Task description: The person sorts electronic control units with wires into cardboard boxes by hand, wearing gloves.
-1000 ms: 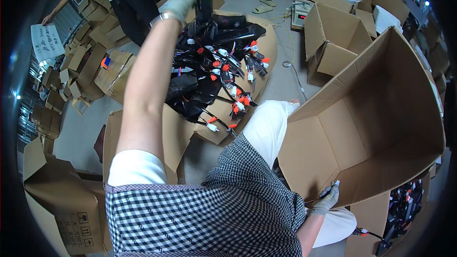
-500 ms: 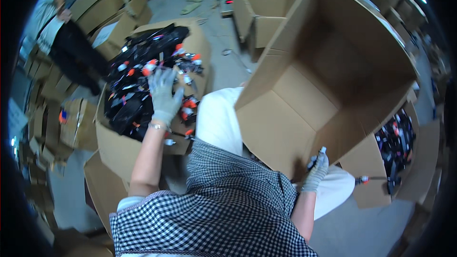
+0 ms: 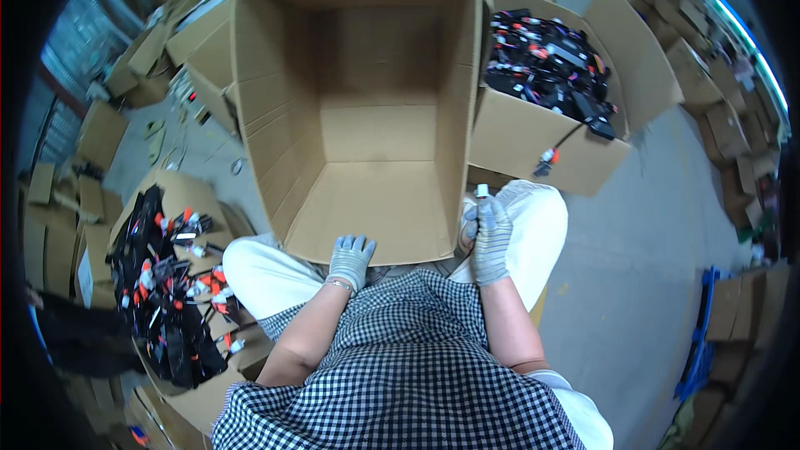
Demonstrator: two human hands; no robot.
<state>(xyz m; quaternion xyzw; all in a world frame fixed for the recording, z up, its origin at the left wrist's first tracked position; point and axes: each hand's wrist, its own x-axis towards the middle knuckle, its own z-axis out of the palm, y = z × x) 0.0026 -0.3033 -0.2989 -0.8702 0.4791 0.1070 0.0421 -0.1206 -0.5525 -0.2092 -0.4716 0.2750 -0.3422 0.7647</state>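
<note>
A large cardboard box lies with its opening toward me, in front of my lap, with nothing visible inside. My left hand, in a pale striped glove, rests on its near edge with the fingers stretched out and nothing held. My right hand, gloved too, is closed beside the box's right wall. From its fingers pokes a small white-tipped piece; the rest of it is hidden. Left of my knee, a carton holds a heap of black bagged cables with orange and white connectors.
At the upper right an open carton is full of similar black cables, one hanging over its side. Stacked cartons and a blue frame line the right. A person's dark-clothed leg shows at far left.
My view has swung to the right. My left hand has left the cable heap, empty, and now lies on the big box's near edge. My right hand still grips the white-tipped piece.
</note>
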